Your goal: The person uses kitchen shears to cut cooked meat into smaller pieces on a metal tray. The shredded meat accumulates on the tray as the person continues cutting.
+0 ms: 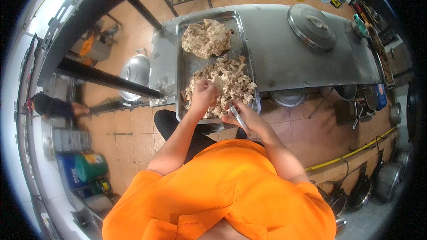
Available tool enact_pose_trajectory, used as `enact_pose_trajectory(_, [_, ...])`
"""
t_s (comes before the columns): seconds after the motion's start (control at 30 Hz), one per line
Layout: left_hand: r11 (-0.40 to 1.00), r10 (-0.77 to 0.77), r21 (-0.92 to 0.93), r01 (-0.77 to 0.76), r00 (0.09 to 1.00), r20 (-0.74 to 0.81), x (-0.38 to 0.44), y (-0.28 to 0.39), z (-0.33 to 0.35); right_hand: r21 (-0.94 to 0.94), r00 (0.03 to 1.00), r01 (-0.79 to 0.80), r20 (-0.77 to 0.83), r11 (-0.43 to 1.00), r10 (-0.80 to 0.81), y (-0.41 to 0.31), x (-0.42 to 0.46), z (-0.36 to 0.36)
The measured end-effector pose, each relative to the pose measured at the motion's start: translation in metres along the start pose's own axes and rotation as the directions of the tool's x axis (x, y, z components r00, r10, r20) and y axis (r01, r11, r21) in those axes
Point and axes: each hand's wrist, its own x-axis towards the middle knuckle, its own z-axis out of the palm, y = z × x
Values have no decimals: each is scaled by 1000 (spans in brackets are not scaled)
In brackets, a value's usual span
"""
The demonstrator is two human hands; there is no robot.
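A rectangular metal tray [246, 41] lies before me on a steel table. On its far half rests a large, pale brown clump of food [206, 38], possibly cooked meat or tripe. Nearer to me is a heap of smaller pieces [230, 75] of similar stuff. My left hand [204, 95], its fingers curled, is over the left side of this heap and seems to pinch a piece. At the near right edge of the heap, my right hand [243, 115] holds a slim metal-coloured tool [239, 118], perhaps a knife; its far end is hidden among the pieces.
On the steel table [270, 60] a round metal lid [312, 28] lies to the right. Dark metal posts [110, 78] rise at the left. A lidded pot [135, 73] stands beyond them, and a person [55, 106] is at the far left. Pots [288, 96] sit beneath the table.
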Motion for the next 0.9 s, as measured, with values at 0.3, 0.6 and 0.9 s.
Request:
enact_pose_trajectory(0.3, [991,-122,-35,133,970,211,9,3,-17,184,997,-59,-40,981,67,2,16,6])
enact_pose_trajectory(0.6, [927,-113,374,9,960,256,21,10,-35,-58,988,74,-131,996,-81,-5,26,7])
enact_pose_trajectory(0.9, [954,-36,289,-78,928,370,15,20,-47,141,996,-80,-37,987,86,22,17,-5])
